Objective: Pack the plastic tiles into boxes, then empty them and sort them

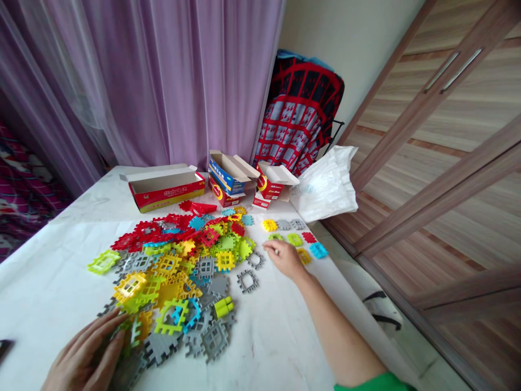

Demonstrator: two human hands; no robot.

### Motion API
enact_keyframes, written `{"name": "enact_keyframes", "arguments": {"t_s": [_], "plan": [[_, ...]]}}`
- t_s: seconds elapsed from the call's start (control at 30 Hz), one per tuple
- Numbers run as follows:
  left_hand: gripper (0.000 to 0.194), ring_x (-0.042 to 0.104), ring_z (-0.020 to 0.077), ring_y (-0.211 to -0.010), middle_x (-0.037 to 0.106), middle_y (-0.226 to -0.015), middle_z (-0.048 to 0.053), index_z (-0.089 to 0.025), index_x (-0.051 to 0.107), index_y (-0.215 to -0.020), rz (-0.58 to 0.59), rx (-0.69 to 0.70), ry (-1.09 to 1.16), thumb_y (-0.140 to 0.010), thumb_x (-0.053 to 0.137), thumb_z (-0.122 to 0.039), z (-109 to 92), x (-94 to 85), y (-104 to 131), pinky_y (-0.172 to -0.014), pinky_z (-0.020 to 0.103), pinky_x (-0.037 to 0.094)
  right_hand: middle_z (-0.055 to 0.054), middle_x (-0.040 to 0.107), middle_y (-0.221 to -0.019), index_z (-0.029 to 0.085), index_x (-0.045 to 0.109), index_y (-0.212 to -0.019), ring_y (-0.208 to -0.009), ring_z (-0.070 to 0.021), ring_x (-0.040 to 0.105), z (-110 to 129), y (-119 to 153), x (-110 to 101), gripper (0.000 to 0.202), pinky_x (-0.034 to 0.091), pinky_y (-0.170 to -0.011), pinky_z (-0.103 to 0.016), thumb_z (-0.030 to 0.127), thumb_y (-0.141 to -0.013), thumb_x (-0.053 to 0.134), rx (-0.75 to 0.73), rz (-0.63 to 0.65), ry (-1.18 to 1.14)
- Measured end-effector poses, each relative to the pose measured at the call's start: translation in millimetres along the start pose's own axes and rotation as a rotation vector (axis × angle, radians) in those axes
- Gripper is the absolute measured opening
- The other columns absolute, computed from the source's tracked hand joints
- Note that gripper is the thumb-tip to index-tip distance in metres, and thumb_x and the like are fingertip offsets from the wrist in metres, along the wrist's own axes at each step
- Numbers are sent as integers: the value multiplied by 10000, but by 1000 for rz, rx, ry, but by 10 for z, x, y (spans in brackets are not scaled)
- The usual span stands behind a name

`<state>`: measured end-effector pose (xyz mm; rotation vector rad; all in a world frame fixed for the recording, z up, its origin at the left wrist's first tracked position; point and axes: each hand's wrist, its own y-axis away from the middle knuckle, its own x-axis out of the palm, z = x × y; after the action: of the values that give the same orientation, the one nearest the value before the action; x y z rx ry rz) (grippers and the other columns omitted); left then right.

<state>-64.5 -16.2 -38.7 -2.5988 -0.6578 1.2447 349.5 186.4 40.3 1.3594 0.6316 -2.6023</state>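
Note:
Plastic building pieces in red, yellow, green, blue and grey lie in a heap, among them a yellow window piece (168, 265). My left hand (87, 353) rests at the heap's near left edge, its fingers apart over green and grey pieces. To the right of the heap is my right hand (284, 257), fingers curled together; whatever they hold, if anything, is too small to make out. Near it sit separate pieces: a blue one (318, 250), a red one (309, 237), a green one (294, 239) and a yellow one (269, 225).
A long red open box (169, 191) stands at the table's back. Beside it are a blue box (226, 174) on a red one and another red box (271, 184). A white bag (328, 187) lies at the back right corner. The table (277, 331) has a white cover.

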Motion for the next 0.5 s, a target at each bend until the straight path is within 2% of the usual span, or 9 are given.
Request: {"name": "enact_keyframes", "arguments": {"t_s": [0.1, 0.2, 0.3, 0.5], "plan": [[297, 654, 320, -1064, 723, -1127, -35, -449, 670, -999, -42, 7, 23, -785, 500, -563, -42, 7, -44, -999, 584, 492, -34, 750, -933, 261, 721, -942, -884, -189, 688, 131, 533, 310, 264, 536, -825, -309, 232, -858, 473, 15, -6, -123], [396, 665, 318, -1037, 730, -1109, 44, -329, 702, -975, -34, -1, -26, -773, 487, -594, -122, -15, -74, -971, 541, 520, -47, 752, -899, 261, 715, -919, -821, -199, 698, 192, 802, 506, 261, 557, -775, -313, 275, -858, 462, 78, -111, -203], [448, 671, 294, -1028, 732, -1107, 75, -265, 717, -955, -29, -14, -76, -786, 456, -587, -232, -45, -81, -948, 472, 540, -58, 753, -894, 255, 710, -897, -820, -209, 703, 198, 858, 575, 259, 559, -779, -323, 300, -854, 458, 89, -195, -207], [423, 654, 256, -1064, 712, -1166, 71, -239, 717, -964, -58, -16, -96, -806, 437, -515, -357, -57, -59, -964, 400, 520, -71, 756, -899, 244, 713, -873, -837, -222, 707, 234, 852, 575, 284, 557, -795, -344, 310, -831, 440, 75, -227, -142]]}}
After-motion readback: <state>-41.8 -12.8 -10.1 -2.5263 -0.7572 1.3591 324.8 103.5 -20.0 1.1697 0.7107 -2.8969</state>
